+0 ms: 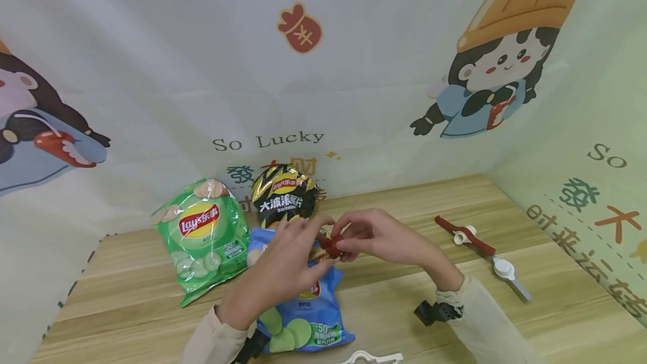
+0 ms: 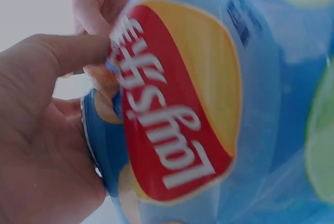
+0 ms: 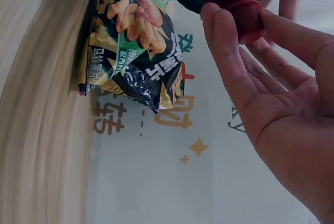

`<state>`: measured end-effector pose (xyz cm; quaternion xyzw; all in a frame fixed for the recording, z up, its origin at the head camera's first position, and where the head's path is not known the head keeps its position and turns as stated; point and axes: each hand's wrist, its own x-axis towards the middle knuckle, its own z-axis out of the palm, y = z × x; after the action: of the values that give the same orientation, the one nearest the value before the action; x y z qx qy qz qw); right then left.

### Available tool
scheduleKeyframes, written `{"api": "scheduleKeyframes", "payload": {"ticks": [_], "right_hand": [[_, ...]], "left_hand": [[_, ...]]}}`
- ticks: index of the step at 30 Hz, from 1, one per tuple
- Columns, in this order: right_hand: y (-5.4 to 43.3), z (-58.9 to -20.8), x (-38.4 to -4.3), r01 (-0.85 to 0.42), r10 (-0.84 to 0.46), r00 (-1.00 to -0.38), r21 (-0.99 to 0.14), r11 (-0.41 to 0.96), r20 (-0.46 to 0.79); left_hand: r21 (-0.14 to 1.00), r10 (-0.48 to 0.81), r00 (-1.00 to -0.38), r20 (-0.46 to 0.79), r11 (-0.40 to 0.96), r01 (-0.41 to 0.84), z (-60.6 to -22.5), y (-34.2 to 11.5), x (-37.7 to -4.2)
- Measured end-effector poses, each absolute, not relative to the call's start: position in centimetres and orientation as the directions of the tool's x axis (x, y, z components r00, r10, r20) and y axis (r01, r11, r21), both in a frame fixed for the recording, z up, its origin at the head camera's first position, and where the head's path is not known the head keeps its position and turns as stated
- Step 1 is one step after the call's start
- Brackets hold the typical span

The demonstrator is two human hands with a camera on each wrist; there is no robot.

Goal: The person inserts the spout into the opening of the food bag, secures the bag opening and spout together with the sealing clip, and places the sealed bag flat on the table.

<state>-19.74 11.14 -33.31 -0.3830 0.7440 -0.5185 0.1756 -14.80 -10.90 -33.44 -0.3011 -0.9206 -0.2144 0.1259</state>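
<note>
A blue Lay's chip bag [image 1: 295, 319] lies in front of me, its upper end raised and gathered between my hands. My left hand [image 1: 285, 260] grips that gathered end, the thumb pressing its edge in the left wrist view. With the fingertips of my right hand [image 1: 379, 237] I pinch a dark red, round, ridged cap [image 3: 248, 20] at the bag's gathered end. Fingers hide part of the cap in the head view. Behind my left hand stand a green Lay's bag [image 1: 202, 240] and a black-and-gold Lay's bag [image 1: 283, 195].
Right of my hands lies a sealing clip [image 1: 470, 237] with a red bar, white ring, white round cap [image 1: 504, 268] and grey bar. A white clip piece [image 1: 371, 357] shows at the near edge. A printed cloth [image 1: 354, 100] hangs behind the wooden table [image 1: 429, 291].
</note>
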Motion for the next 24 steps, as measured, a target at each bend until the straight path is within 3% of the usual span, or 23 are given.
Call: {"api": "scheduleKeyframes", "payload": {"ticks": [7,16,24], "right_hand": [[10.9,-33.6,-19.9,-0.384,-0.77,-0.626,-0.908,0.166,0.124],[10.3,-34.0,-19.8,-0.396,-0.793,-0.6,-0.901,0.176,0.109],[9.9,-34.5,-19.6,-0.408,-0.802,-0.587,-0.896,0.175,0.11]], "left_hand": [[0.341,0.493,-0.804,0.332,0.732,0.589,-33.3,-11.0,-14.6],[0.077,0.444,-0.832,0.333,0.866,0.494,-32.0,-12.4,-14.2],[0.276,0.509,-0.838,0.198,0.791,0.546,-32.5,-12.9,-15.2]]}}
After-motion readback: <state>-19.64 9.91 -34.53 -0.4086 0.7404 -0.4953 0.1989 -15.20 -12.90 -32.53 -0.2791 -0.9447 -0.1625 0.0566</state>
